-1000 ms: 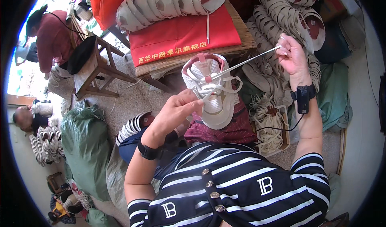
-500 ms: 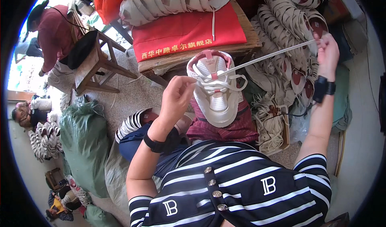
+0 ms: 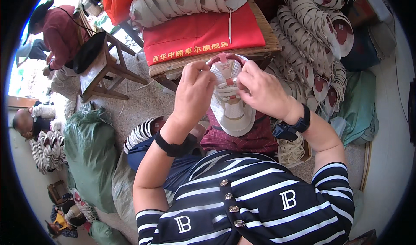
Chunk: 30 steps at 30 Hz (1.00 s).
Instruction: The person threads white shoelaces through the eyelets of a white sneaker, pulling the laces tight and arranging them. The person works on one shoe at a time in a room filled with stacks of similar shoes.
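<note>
You had the white sneaker upper (image 3: 232, 110) resting toe-down on the maroon cloth (image 3: 249, 136) in your lap, near the centre of the view, with your left hand (image 3: 195, 93) at its 9 o'clock and your right hand (image 3: 262, 91) at its 3 o'clock. Both hands were pinched closed on the white lace at the top eyelets by the pink collar. By the look of it the lower rows were already laced and only the top was left, while heaps of unlaced uppers (image 3: 312, 32) waited at 1 o'clock.
</note>
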Motion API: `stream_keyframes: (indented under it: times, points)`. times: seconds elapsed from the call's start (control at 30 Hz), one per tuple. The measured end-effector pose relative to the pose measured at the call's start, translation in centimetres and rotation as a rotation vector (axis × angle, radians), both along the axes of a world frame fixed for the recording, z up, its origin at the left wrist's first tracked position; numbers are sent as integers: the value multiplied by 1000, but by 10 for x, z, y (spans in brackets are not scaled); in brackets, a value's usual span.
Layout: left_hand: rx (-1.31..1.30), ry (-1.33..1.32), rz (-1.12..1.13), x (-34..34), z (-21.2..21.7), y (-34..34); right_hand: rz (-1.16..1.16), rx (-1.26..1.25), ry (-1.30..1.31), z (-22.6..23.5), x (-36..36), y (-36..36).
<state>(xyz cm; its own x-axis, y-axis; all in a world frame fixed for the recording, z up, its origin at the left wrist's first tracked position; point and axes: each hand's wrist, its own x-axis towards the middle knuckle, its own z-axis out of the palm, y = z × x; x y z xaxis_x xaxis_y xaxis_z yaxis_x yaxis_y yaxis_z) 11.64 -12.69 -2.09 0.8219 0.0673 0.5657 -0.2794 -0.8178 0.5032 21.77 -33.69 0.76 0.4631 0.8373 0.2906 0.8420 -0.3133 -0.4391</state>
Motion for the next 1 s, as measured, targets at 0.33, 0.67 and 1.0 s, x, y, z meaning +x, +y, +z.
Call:
stream_keyframes:
  times: [0.33, 0.67, 1.0]
  points:
    - [-79, -11, 39, -17, -6, 15, -66, 16, 26, -12, -13, 3]
    - [-402, -59, 384, -72, -20, 98, -138, 181, -55, -14, -8, -9]
    - [-334, -116, 630, -119, -47, 172, -6, 220, 148, -19, 5, -18]
